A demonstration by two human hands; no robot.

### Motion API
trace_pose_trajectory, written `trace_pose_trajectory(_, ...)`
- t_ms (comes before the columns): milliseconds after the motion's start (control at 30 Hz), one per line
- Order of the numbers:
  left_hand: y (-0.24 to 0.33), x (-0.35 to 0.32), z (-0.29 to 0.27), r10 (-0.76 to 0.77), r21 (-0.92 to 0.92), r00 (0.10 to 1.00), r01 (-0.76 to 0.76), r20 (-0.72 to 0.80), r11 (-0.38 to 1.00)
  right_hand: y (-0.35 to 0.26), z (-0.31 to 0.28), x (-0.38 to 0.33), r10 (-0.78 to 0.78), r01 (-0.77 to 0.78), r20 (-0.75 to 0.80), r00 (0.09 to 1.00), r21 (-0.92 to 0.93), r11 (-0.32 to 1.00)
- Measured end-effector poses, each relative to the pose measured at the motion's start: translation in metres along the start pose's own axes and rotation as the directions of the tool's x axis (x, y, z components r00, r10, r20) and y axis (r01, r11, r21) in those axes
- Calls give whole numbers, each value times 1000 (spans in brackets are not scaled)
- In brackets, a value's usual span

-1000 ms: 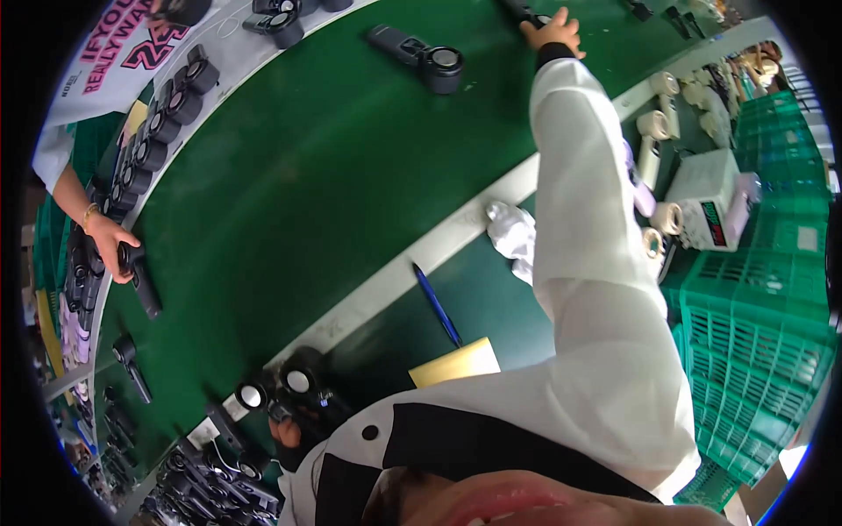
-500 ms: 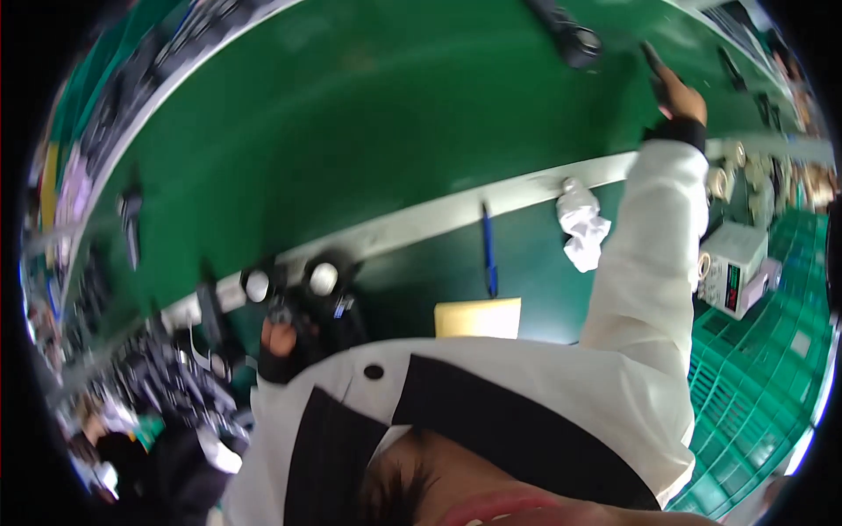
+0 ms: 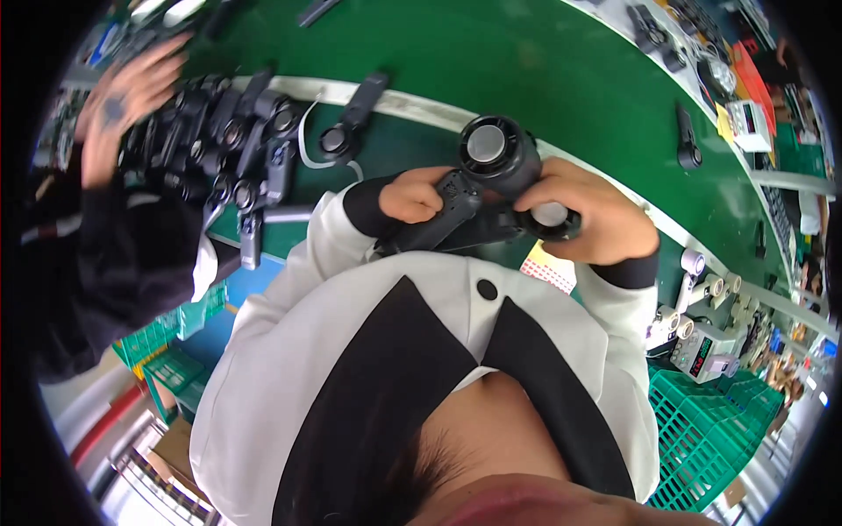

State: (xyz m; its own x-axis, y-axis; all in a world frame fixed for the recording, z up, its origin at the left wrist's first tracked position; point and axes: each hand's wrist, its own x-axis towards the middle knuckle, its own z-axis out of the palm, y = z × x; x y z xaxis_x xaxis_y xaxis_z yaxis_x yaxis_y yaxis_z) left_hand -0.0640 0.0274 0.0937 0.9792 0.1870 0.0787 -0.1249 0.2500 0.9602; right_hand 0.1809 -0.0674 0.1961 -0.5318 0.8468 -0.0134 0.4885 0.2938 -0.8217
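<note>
**Over the bench edge: both hands on a black handheld fan**

Close to the chest, head view: left hand [image 3: 419, 197] and right hand [image 3: 589, 217] hold one black handheld fan [image 3: 491, 171] between them, above the near edge of the green bench [image 3: 526, 61]. Left grip is clamped on the fan's handle end, fingers curled over it. Right grip is clamped on the other side, fingers wrapped over a second round black part just beside the fan head. Fan head is round, with a grey centre disc facing up toward the camera; the handle slants down-left toward the white sleeve.

Left of the hands, a cluster of similar black fans [image 3: 232, 131] lies packed together on the bench. One more black fan [image 3: 346, 123] lies apart from the cluster, near the white strip along the bench edge. Another person's hand [image 3: 123, 96], dark sleeve, rests over the far-left side of that cluster.

Far right: a single black unit [image 3: 687, 140] on the green surface, a small grey box instrument [image 3: 706, 351] lower down, and green plastic crates [image 3: 715, 438] below it. A yellow-pink card [image 3: 548, 267] shows under the right wrist.
</note>
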Motion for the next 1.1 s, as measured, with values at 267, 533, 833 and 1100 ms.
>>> trace_pose_trajectory(267, -18, -114, 2, 282, 652, 932, -70, -226, 755, -30, 76, 78, -26, 12, 121, 992, 120, 993)
trace_pose_trajectory(533, -86, -171, 2, 295, 269, 715, -154, -634, 951, -6, 173, 93, 227, -42, -410, 883, 413, 910)
trace_pose_trajectory(833, -58, -123, 20, 159, 301, 910, -40, -383, 953, -5, 224, 56, 626, -310, 13, 779, 877, 368)
trace_pose_trajectory(1100, -45, -84, 33, 10, 327, 973, 69, -232, 942, 17, 215, 28, 887, -35, -139, 440, 985, 172)
